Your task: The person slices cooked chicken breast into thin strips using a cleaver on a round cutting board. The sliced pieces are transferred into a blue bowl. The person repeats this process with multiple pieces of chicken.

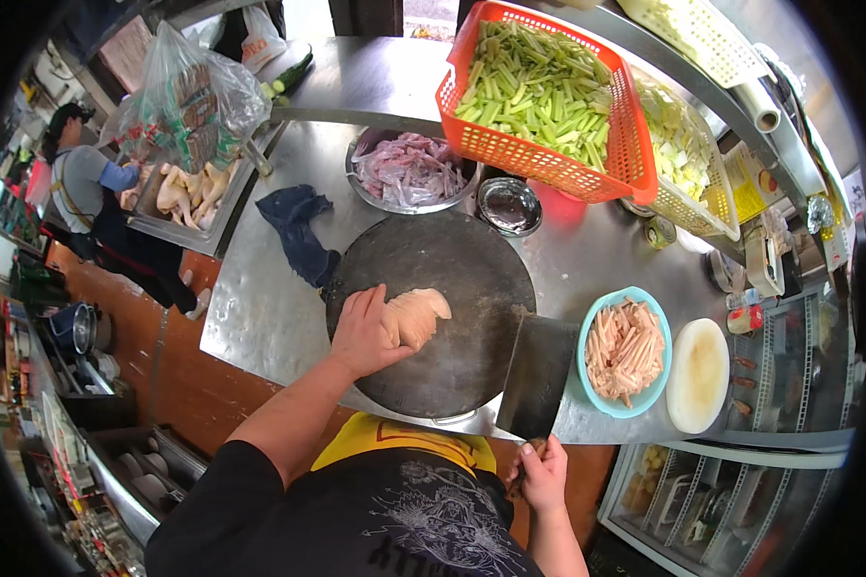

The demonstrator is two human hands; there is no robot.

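Observation:
A piece of pale raw meat [416,317], which looks like chicken breast, lies on a round, dark chopping block [433,252]. Fine parallel lines run across its top. My left hand [364,335] grips its left end, with the thumb along the near side. In my right hand [541,472] is the handle of a broad, dark cleaver [540,375]. Its blade reaches over the block's right edge, apart from the meat. Right of the blade, a light-blue plastic bowl [583,353] holds pinkish strips of meat or sausage.
Behind the block stand a metal bowl [357,184] of raw meat pieces, a small metal bowl [509,207] and an orange basket [541,162] of cut celery. A dark cloth [299,231] lies left, a white oval board [698,375] right. A co-worker [90,187] stands by a tray of poultry.

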